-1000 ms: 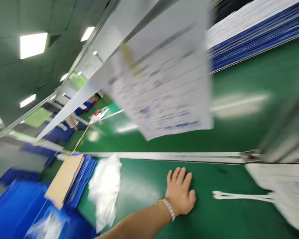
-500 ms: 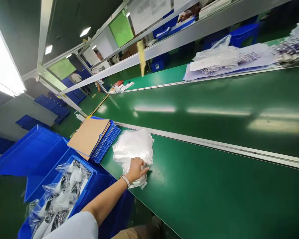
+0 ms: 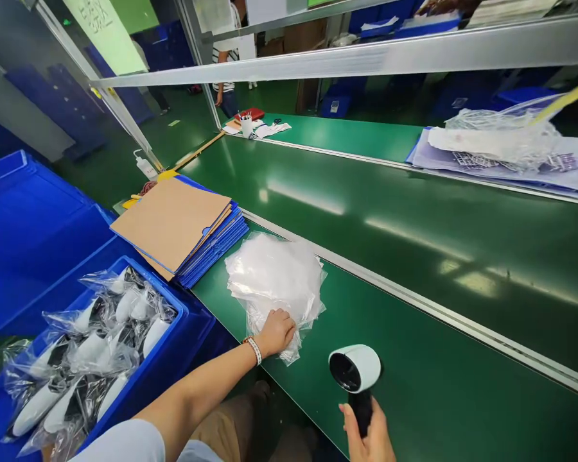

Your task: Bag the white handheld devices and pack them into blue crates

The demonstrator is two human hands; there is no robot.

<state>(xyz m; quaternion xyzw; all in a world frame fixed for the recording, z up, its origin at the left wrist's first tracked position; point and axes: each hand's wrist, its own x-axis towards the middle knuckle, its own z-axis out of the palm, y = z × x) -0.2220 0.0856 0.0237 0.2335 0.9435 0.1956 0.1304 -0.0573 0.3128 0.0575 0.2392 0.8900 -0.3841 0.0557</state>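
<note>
My left hand (image 3: 277,332) rests on the near end of a pile of clear plastic bags (image 3: 275,273), its fingers curled together on the bag edges. At the bottom of the view, my right hand (image 3: 370,436) grips a barcode scanner (image 3: 361,369) by its black handle. The scanner is upright, with a white head and a dark round window facing left. More white-and-black scanners in clear bags (image 3: 91,350) fill the blue bin (image 3: 180,314) at my left.
Brown cardboard sheets (image 3: 173,215) lie on stacked blue folded panels (image 3: 212,250) left of the bags. A metal rail (image 3: 390,279) runs along the green table (image 3: 443,359). Papers and plastic (image 3: 501,144) lie on the far bench. A person (image 3: 224,70) stands far back.
My right hand has come into view from below with the scanner. My left hand's fingers have curled in on the bags. The view has tilted down.
</note>
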